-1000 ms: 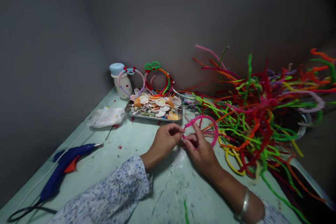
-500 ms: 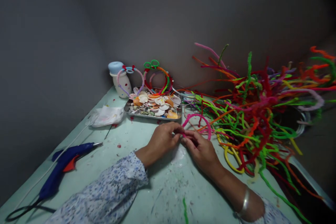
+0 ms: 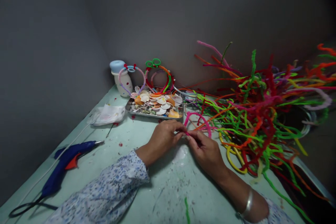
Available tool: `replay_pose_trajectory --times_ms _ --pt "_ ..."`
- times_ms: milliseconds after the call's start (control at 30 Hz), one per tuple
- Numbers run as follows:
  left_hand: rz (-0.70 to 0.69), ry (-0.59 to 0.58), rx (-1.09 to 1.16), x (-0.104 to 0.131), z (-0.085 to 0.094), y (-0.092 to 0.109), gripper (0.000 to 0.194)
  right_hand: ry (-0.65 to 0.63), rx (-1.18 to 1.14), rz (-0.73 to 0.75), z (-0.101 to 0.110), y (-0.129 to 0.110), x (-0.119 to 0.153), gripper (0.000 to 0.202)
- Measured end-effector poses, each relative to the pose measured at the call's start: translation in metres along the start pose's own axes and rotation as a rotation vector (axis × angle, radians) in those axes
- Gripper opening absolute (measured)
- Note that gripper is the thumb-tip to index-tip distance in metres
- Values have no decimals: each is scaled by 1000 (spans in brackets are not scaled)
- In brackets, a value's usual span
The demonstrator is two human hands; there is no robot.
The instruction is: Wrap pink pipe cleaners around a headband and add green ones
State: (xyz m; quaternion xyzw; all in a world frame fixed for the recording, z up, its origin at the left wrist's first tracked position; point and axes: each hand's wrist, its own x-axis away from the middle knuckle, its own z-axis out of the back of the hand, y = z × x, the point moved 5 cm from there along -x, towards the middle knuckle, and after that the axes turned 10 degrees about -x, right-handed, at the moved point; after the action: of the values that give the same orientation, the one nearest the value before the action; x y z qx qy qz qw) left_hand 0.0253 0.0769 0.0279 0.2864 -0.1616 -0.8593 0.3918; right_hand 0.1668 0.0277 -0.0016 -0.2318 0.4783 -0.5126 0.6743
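A bright pink pipe cleaner (image 3: 198, 114) arches up behind my fingers in a loop shape. My left hand (image 3: 166, 136) pinches it at its near end with thumb and forefinger. Close beside, my right hand (image 3: 206, 148) pinches the same stretch, so the fingertips of both hands nearly meet. My fingers cover most of the held part. Just beyond my left hand stands a metal tray (image 3: 147, 114) heaped with seashells (image 3: 160, 101).
Many coloured pipe cleaners (image 3: 249, 122) sprawl over the right side. A blue glue gun (image 3: 60, 171) with its cord lies left, near a plastic bag (image 3: 109, 115). Behind the tray stand a lidded white bottle (image 3: 123, 82) and decorated headbands (image 3: 166, 77). A green piece (image 3: 187, 210) lies in front.
The whole view has shifted slightly, with objects a little further right. Both hands keep their pinch on the pink pipe cleaner, their fingertips barely moved.
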Motion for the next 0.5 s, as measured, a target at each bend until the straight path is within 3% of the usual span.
replay_pose_trajectory --times_ms 500 --pt "-117 46 -231 1 3 9 9 50 127 170 2 -9 -1 14"
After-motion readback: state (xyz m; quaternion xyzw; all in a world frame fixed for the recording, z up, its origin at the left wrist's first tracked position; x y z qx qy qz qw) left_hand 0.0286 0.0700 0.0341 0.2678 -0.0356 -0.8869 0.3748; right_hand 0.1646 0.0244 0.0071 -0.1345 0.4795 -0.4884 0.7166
